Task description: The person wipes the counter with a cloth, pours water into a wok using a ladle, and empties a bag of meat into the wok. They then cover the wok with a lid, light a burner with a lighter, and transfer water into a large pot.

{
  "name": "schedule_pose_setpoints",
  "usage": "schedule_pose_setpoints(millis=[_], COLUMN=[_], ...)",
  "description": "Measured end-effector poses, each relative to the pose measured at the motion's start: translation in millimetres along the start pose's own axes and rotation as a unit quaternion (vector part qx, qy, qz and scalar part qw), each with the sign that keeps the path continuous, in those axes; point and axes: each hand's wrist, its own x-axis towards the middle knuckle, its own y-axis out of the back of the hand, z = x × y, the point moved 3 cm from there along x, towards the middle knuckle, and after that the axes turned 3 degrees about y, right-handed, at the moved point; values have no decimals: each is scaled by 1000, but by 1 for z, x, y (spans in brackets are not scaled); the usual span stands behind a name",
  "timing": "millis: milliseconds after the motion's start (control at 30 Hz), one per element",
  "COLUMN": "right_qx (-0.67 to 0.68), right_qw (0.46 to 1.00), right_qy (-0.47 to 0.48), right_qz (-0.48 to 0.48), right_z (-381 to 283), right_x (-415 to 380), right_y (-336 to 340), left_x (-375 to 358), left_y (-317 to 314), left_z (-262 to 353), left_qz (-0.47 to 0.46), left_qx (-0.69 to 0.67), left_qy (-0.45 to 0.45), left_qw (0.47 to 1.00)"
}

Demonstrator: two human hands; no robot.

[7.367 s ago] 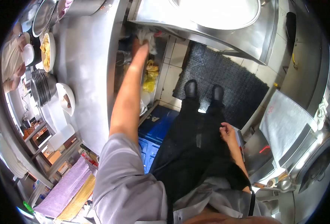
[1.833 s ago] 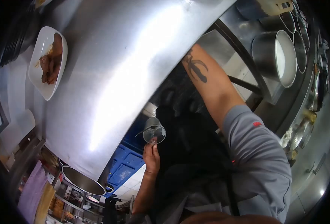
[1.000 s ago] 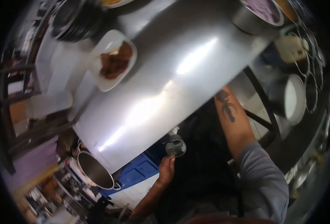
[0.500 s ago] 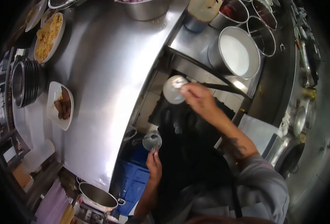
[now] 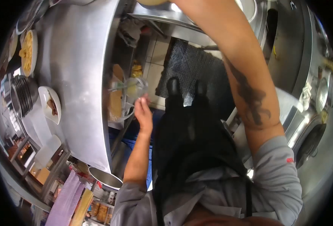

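Low beside the edge of the steel table, my left hand has its fingers closed on a clear plastic cup. The cup is see-through and partly smeared, so its contents cannot be made out. Reaching forward, my right forearm passes beyond the top of the view, and the right hand is cut off there. Near where it leaves the view is the lower part of a yellowish container.
On the table's left stand a white dish of yellow food, a stack of dark bowls and a white dish with brown pieces. A steel pot sits at the lower left. A black mat lies on the floor.
My right hand has moved forward out of view, and the round translucent container it held is no longer seen. My left hand has moved forward with the cup, beside the table edge. The view has shifted.
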Motion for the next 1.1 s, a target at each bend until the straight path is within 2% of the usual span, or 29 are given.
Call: schedule_pose_setpoints(millis=[133, 233, 333, 400, 433, 467, 500, 533, 600, 667, 767, 867, 933, 1000, 1067, 1100], right_qx=[13, 14, 9, -10, -17, -14, 34, 81, 128, 124, 116, 112, 79, 65, 73, 74], right_qw=[1000, 1000, 997, 989, 985, 983, 992, 993, 968, 936, 908, 867, 865, 864, 864, 861], right_qy=[4, 21, 55, 92, 99, 92, 28, -65, -214, -327, -399, -479, -486, -492, -495, -500], right_qz=[-17, 5, 58, 119, 141, 156, 116, 61, 3, -30, -60, -82, -95, -86, -57, -50], right_z=[20, 29, 29, 29, 32, 35, 33, 30, 35, 49, 59, 51, 48, 47, 50, 49], right_x=[-11, -19, -32, -50, -64, -81, -102, -128, -182, -246, -330, -362, -369, -374, -379, -383], right_y=[-15, -18, -15, -9, -4, 0, 8, 14, 18, 13, 11, 18, 24, 25, 21, 18], left_x=[43, 84, 125, 160, 187, 212, 236, 247, 238, 276, 301, 317, 329, 324, 299, 270], left_y=[-20, -33, -43, -38, -37, -31, -26, -18, -27, -14, 7, 19, 27, 29, 9, -29], left_z=[26, 13, 13, -1, -22, -21, -20, -44, -7, -18, -21, -7, -16, -35, -18, 19], left_qz=[9, 20, 67, 60, 91, 122, 157, 90, 163, 199, 226, 215, 199, 215, 219, 215], left_qx=[36, -22, -55, -42, -121, -152, -192, -113, -94, -137, -112, -21, 72, 323, 445, 439], left_qy=[-36, -32, 5, -12, -57, 46, 147, -29, -42, -35, -29, 2, 31, -21, -167, -284], left_qw=[999, 999, 996, 997, 987, 980, 958, 989, 981, 970, 967, 976, 977, 921, 852, 825])
